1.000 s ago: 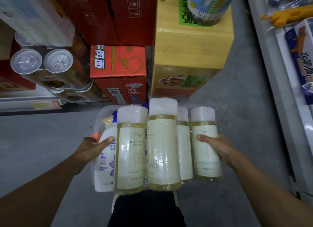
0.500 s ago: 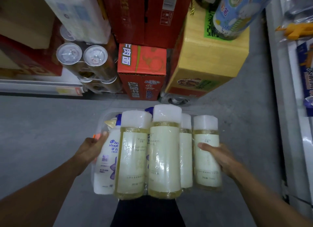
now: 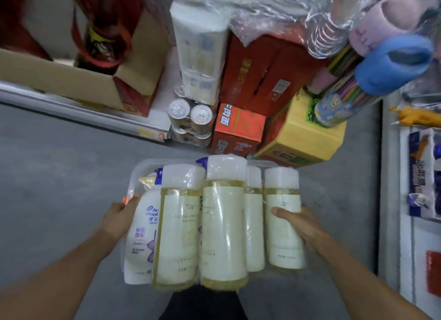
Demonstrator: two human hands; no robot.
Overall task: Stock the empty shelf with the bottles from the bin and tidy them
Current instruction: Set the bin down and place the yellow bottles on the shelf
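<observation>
Two hands gripping bin (image 3: 137,176), bottles (image 3: 223,226) (shrink-wrapped)

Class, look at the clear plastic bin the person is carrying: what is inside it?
Inside the clear bin stand four yellow-liquid bottles with white caps, a white shampoo bottle at its left and blue spray tops behind. The bin's floor and anything behind the front row are covered.

Bin (image 3: 140,174): we see only its far rim; bottles cover the rest.
Right hand (image 3: 303,226): fingers hidden behind the bin.
Slippers (image 3: 391,62): blurred.
</observation>
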